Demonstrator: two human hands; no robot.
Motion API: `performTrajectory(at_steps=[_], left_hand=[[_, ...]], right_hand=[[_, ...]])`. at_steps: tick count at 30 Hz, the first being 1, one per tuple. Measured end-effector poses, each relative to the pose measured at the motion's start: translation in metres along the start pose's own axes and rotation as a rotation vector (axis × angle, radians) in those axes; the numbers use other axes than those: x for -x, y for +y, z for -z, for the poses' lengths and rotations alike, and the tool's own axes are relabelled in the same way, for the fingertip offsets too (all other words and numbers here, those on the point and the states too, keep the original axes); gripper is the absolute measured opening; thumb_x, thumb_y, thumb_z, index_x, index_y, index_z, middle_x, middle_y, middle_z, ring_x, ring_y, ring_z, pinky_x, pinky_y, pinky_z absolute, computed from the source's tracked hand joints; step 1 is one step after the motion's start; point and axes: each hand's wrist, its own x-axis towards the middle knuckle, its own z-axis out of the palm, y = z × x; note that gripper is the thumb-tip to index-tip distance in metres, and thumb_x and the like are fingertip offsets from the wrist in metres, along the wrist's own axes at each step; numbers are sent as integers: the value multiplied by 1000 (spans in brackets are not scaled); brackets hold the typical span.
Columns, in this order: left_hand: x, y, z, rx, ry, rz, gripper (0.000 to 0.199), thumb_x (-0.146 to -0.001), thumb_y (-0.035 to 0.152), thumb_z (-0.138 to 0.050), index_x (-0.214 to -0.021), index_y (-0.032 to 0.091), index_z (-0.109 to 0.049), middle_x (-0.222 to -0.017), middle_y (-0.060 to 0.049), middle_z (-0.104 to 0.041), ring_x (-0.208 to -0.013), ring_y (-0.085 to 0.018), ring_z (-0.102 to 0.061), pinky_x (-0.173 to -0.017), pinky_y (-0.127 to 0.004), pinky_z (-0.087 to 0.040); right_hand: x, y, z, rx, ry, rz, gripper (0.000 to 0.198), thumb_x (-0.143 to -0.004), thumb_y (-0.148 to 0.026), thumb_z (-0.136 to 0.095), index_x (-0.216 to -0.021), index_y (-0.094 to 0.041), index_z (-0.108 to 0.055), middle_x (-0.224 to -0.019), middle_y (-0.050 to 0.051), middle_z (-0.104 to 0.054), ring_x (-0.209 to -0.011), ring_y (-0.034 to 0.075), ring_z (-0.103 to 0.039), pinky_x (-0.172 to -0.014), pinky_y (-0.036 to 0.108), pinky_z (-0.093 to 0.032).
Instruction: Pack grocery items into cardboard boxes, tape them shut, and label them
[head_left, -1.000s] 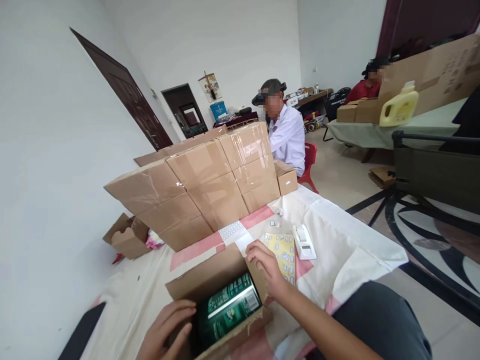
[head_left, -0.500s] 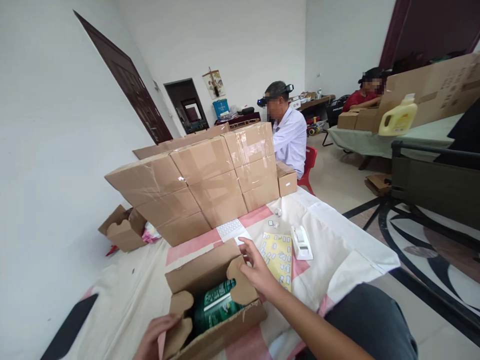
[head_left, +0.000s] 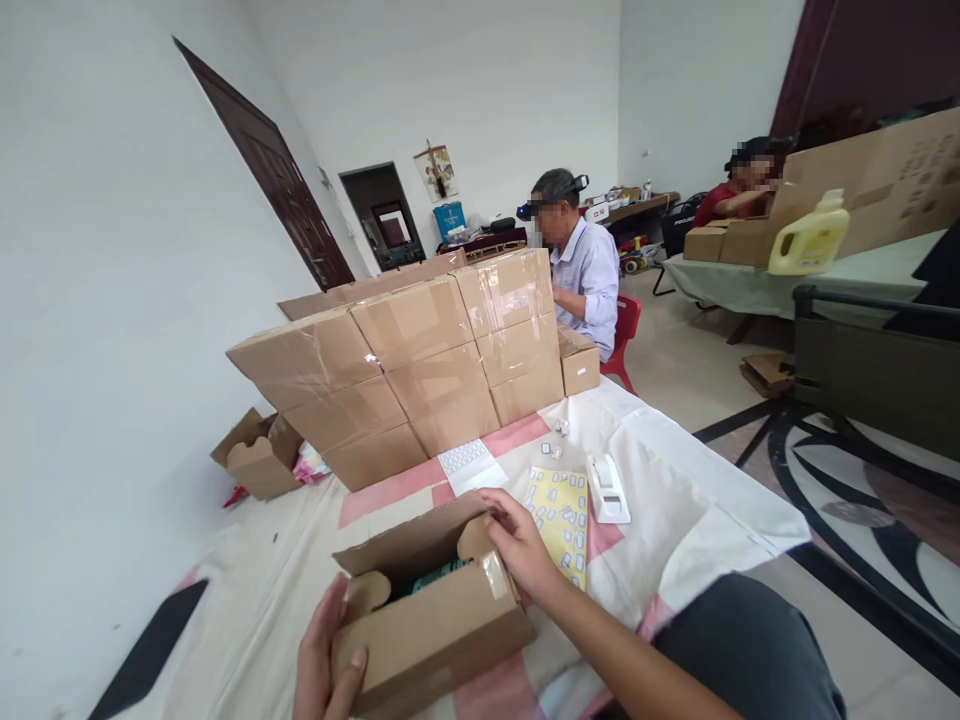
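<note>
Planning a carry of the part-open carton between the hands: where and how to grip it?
Probably by the two short ends, low on the walls, coming in from left and right together. The carton lies lengthwise across the body, so that likely balances it best. Avoid the top: the rounded flaps aren't closed down and could fold under load.

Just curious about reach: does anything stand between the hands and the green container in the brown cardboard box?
Yes: the near flap and rounded end flaps of the box leave only a strip of the container showing.

Brown box (head_left: 439, 635), seemingly green container (head_left: 436, 577)
</note>
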Motion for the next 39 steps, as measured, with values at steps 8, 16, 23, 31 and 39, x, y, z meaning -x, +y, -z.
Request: performTrajectory(at_steps=[8,16,23,31,39], left_hand=[[-8,-18,-3,-94,-30,-119,67,-104,37,-24,-164,31,4,-169,-10,-27,-159,-33,-20,-128,-60,-28],[-6,15,22,-794,-234,-488,52,-100,32,-44,-151,44,-49,-147,1,-62,-145,-34,-48,-126,-68,-13],[-20,48,-22,-930,-325,-681,70,-97,36,-53,-162,39,-28,-161,0,-44,-147,-32,-46,-117,-53,-39],[-76,51,-34,-932,-356,-529,57,-98,38,-50,-154,32,-48,-158,-4,-49,-148,-35,-44,-120,-60,-36],[-57,137,-152,-573,-523,-958,75,-94,35,-61,-162,31,-29,-169,-6,-32,-157,-30,-28,-128,-55,-27]], right_hand=[[3,-8,2,31,-129,106,16,-95,-33,-56,-88,-21,-64,-109,8,-68,-110,25,-64,-96,38,-45],[-2,1,2,105,-116,-5,23,-67,-10,-52,-85,-22,-62,-105,4,-61,-105,23,-59,-93,36,-41],[-7,-13,15,244,-70,19,32,-76,-14,-54,-103,-24,-69,-112,5,-62,-107,21,-60,-92,37,-45],[-23,-73,134,560,423,94,21,-86,-34,-56,-96,-22,-71,-106,8,-69,-97,23,-65,-84,37,-52],[-11,-79,200,960,491,-360,21,-84,-34,-52,-77,-20,-66,-90,10,-74,-86,26,-66,-80,37,-45]])
